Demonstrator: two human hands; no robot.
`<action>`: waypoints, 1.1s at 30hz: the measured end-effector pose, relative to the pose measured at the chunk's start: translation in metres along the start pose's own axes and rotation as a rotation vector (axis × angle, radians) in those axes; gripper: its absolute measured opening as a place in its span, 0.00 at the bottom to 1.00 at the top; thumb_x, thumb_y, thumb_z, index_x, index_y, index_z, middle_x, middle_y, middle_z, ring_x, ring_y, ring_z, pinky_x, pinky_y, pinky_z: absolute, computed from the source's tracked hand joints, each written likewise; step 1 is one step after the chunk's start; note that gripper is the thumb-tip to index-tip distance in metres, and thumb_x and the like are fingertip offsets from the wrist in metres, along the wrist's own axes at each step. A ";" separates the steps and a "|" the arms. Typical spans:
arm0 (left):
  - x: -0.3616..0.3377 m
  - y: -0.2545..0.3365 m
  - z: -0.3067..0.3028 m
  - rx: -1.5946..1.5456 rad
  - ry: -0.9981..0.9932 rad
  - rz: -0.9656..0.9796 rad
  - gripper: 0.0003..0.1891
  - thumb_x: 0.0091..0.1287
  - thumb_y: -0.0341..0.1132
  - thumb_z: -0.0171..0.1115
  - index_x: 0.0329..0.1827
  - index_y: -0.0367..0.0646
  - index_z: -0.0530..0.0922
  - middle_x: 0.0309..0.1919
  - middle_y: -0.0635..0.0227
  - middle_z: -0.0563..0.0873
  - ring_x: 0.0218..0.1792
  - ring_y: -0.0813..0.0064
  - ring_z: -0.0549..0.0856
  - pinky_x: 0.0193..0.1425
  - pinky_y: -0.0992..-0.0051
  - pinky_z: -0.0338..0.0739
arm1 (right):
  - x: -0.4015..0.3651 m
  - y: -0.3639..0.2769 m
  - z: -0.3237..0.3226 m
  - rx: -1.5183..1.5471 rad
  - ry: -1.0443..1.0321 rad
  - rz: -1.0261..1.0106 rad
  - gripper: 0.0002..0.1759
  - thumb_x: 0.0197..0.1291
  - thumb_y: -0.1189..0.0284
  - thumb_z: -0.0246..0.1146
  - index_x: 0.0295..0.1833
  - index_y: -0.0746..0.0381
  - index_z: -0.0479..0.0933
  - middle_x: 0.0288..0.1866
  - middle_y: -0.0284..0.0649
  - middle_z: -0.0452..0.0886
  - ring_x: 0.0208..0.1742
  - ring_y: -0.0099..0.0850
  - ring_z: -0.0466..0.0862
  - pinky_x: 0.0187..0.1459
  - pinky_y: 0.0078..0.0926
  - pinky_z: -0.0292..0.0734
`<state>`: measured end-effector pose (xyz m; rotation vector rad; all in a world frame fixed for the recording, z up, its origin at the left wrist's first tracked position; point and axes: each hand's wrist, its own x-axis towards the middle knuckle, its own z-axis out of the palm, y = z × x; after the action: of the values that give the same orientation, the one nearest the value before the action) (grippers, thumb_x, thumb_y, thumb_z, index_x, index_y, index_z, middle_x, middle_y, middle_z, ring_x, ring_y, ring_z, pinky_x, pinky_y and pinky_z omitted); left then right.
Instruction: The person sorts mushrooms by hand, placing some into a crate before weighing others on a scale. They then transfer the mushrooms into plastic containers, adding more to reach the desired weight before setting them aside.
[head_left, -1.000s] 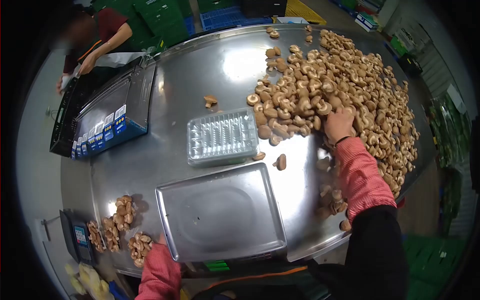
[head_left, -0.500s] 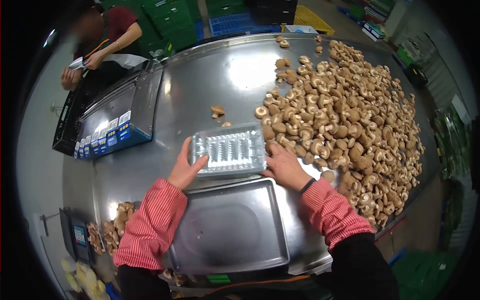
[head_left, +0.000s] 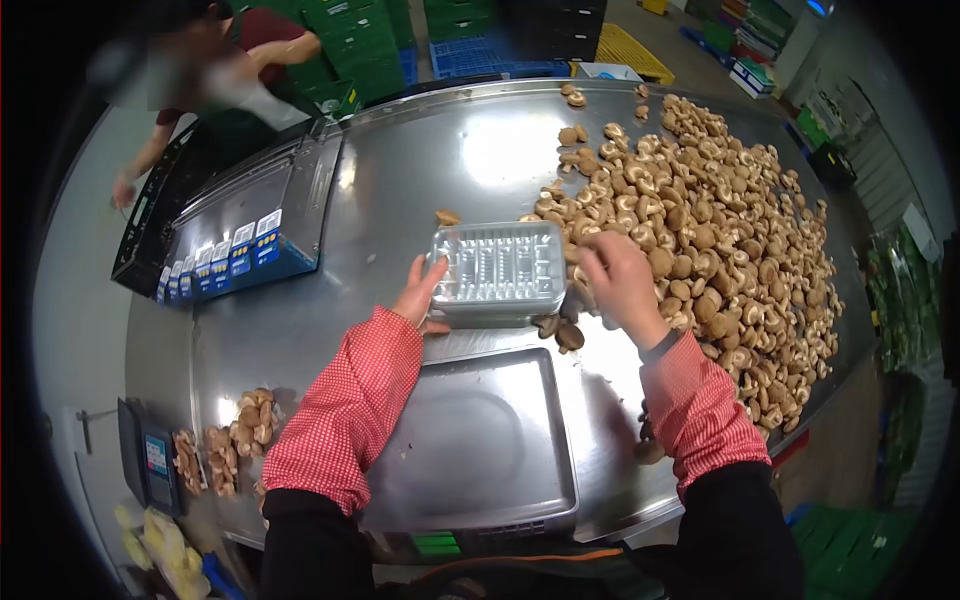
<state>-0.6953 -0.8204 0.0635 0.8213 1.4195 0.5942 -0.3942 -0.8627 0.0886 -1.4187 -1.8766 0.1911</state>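
Observation:
Clear plastic trays (head_left: 498, 266), seemingly a nested stack, sit on the steel table above a shallow grey metal tray (head_left: 470, 440). My left hand (head_left: 422, 292) grips their left side, thumb over the rim. Off their right edge, my right hand (head_left: 622, 285) hovers at the border of the shiitake mushroom pile (head_left: 700, 240), its fingers bent and partly blurred; whether anything is in them I cannot make out. Dark mushrooms (head_left: 568, 335) lie by the trays' lower right corner. One mushroom (head_left: 448, 217) shows just behind the trays.
At the left stands a black rack with blue-edged labels (head_left: 268, 240), and a co-worker's arm (head_left: 145, 170) is beyond it. Packed mushrooms (head_left: 250, 422) and a scale with a display (head_left: 155, 455) are at the lower left. Green crates (head_left: 355, 45) stand behind the table.
The plastic trays have shifted right with my left hand. My right hand has come off their edge and risen to the pile's border. The co-worker's hands have moved apart.

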 end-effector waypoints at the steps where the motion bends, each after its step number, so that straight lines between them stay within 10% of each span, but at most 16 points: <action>1: -0.004 -0.003 -0.005 0.041 0.036 0.048 0.50 0.68 0.67 0.58 0.84 0.57 0.41 0.78 0.55 0.60 0.74 0.48 0.66 0.67 0.39 0.68 | 0.005 -0.025 -0.004 0.023 -0.011 -0.085 0.11 0.60 0.66 0.68 0.41 0.62 0.79 0.39 0.42 0.82 0.45 0.44 0.81 0.48 0.43 0.75; 8: -0.107 -0.046 -0.106 0.225 0.398 0.530 0.30 0.76 0.48 0.57 0.75 0.40 0.66 0.57 0.61 0.81 0.59 0.69 0.79 0.67 0.71 0.71 | -0.002 -0.053 0.026 -0.037 -0.271 -0.329 0.09 0.55 0.70 0.68 0.32 0.62 0.76 0.34 0.43 0.79 0.41 0.45 0.80 0.45 0.45 0.76; 13: -0.171 -0.177 -0.144 -0.331 0.382 -0.001 0.23 0.76 0.58 0.51 0.50 0.46 0.79 0.37 0.69 0.81 0.38 0.76 0.81 0.46 0.69 0.79 | 0.007 -0.025 0.029 0.110 -0.411 -0.321 0.09 0.55 0.71 0.68 0.31 0.65 0.78 0.32 0.47 0.77 0.37 0.49 0.79 0.40 0.45 0.75; 16: -0.215 -0.178 -0.116 -0.686 0.157 -0.119 0.31 0.76 0.63 0.46 0.65 0.47 0.78 0.51 0.64 0.87 0.44 0.70 0.88 0.53 0.69 0.83 | 0.012 -0.034 0.026 0.061 -0.465 -0.253 0.08 0.55 0.72 0.68 0.30 0.67 0.80 0.30 0.48 0.78 0.36 0.48 0.80 0.38 0.43 0.75; 24: -0.209 -0.162 -0.103 -0.626 0.112 -0.088 0.30 0.77 0.61 0.48 0.65 0.47 0.78 0.44 0.66 0.88 0.37 0.75 0.89 0.41 0.72 0.86 | 0.010 -0.035 0.035 0.096 -0.402 -0.232 0.06 0.56 0.76 0.67 0.31 0.68 0.78 0.30 0.48 0.78 0.36 0.49 0.81 0.38 0.43 0.74; 27: -0.165 -0.193 -0.108 -0.538 0.086 -0.046 0.31 0.76 0.61 0.49 0.67 0.45 0.76 0.51 0.63 0.86 0.47 0.73 0.87 0.52 0.70 0.83 | 0.004 -0.025 0.048 -0.125 -0.332 -0.405 0.05 0.56 0.78 0.62 0.33 0.67 0.73 0.32 0.51 0.75 0.38 0.53 0.77 0.42 0.48 0.73; 31: -0.155 -0.179 -0.113 0.180 0.724 0.581 0.32 0.75 0.48 0.60 0.76 0.40 0.65 0.62 0.56 0.79 0.65 0.64 0.77 0.72 0.67 0.68 | -0.018 -0.102 -0.014 -0.121 -0.108 -0.474 0.06 0.51 0.79 0.59 0.35 0.64 0.70 0.36 0.47 0.72 0.41 0.46 0.75 0.43 0.43 0.73; 33: -0.210 -0.108 -0.075 -0.183 0.473 0.637 0.28 0.76 0.40 0.57 0.75 0.39 0.63 0.65 0.52 0.75 0.66 0.63 0.77 0.68 0.62 0.73 | -0.050 -0.116 -0.024 -0.004 0.038 -0.531 0.07 0.48 0.79 0.60 0.34 0.63 0.70 0.32 0.44 0.71 0.36 0.43 0.75 0.38 0.39 0.74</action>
<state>-0.8006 -1.0397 0.1101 1.0299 1.4814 1.4615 -0.4629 -0.9566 0.1437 -0.8738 -2.1460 -0.0997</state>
